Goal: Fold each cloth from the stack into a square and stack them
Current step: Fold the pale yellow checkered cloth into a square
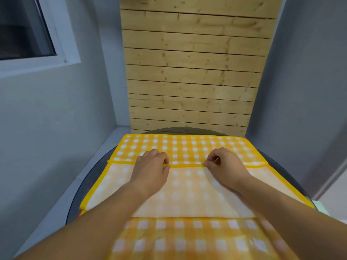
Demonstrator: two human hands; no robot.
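Left hand [150, 166] and right hand [223, 162] each pinch hem of yellow checked cloth [187, 194] on table [293, 166]. Carry hem beyond fingertips evenly; align with far edge, then flatten.

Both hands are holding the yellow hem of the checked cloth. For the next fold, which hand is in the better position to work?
Neither clearly; probably both together. The left hand and the right hand pinch the same yellow hem of the checked cloth, evenly spaced about its middle. The folded flap looks too wide for one hand to carry straight.
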